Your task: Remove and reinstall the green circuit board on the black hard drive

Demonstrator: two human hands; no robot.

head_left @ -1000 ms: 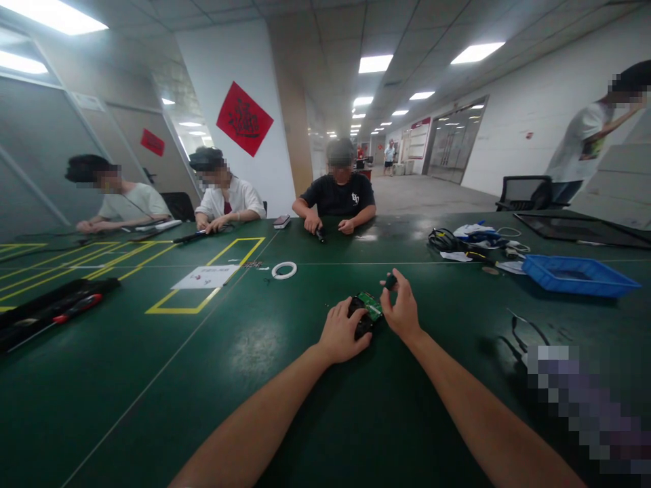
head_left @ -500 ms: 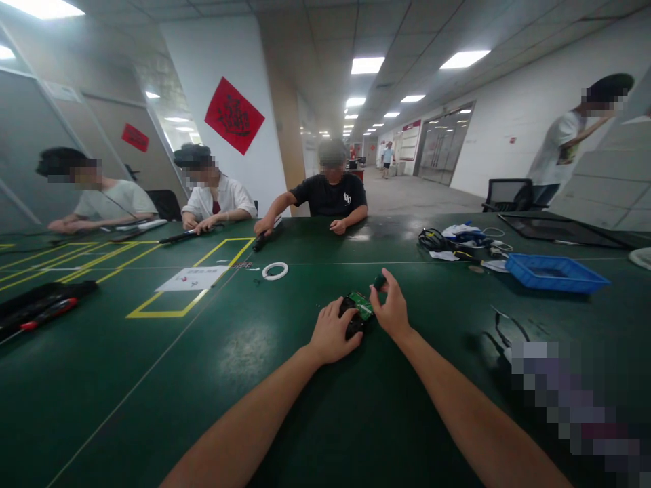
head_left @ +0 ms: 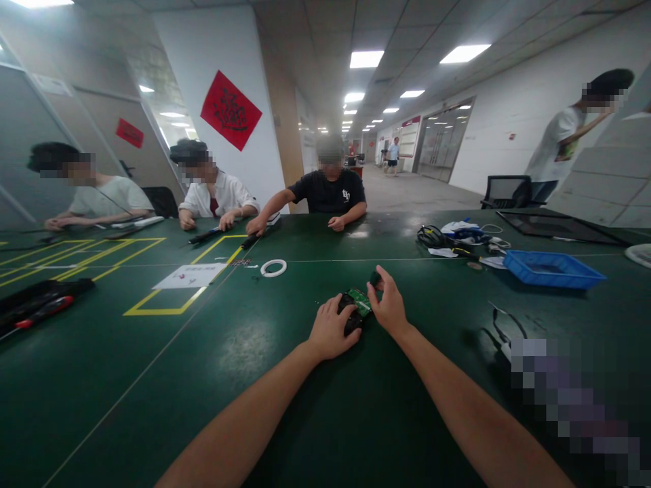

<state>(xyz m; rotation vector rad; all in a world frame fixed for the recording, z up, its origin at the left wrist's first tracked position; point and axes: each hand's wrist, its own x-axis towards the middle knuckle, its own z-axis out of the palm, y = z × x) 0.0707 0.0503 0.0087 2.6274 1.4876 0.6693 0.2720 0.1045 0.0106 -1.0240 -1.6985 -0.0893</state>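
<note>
A black device with a green circuit board (head_left: 363, 304) lies on the green table in front of me. My left hand (head_left: 330, 330) grips it from the left, fingers bent over its black part and thumb along the near side. Just to the right of the board, my right hand (head_left: 389, 303) is raised a little, with thumb and fingertips curled toward each other. Something small and dark (head_left: 375, 278) shows at those fingertips; its kind cannot be made out. The left fingers and palm hide part of the device.
A white ring (head_left: 273, 268) and a paper sheet (head_left: 189, 276) lie left of centre. Tools with a red handle (head_left: 53, 313) rest far left. To the right are a blue tray (head_left: 554, 270), bundled cables (head_left: 432, 237) and a dark flat panel (head_left: 559, 228). Several people sit across the table.
Both hands stay almost where they were around the device, and the view has shifted slightly. Across the table, a co-worker's hand and dark tool have moved a little left.
</note>
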